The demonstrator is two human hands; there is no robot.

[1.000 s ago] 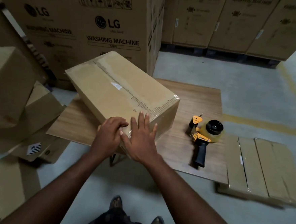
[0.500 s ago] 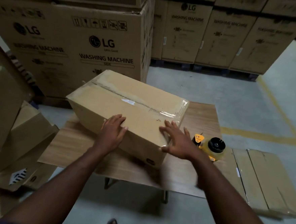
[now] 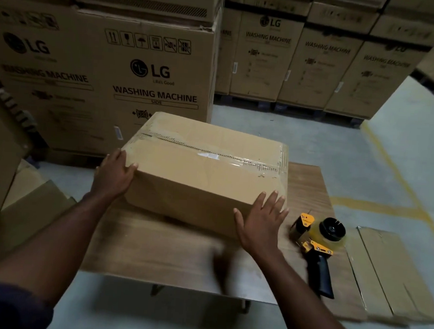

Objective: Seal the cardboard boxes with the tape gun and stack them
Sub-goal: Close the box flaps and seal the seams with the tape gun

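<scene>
Both hands are flat on the taped cardboard box (image 3: 205,173), nothing clenched. The left hand (image 3: 113,176) presses its left end, thumb over the near edge, and the right hand (image 3: 260,224) is splayed on the near right corner. The box sits on the wooden table (image 3: 153,257), long axis running hand to hand, so a two-handed lift looks next imo. The tape gun (image 3: 318,240) lies just right of the right hand.

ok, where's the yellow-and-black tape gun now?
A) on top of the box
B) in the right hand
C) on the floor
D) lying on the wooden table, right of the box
D: the yellow-and-black tape gun lies on the wooden table right of the taped brown cardboard box, while the left hand and right hand both rest on that box.
</scene>
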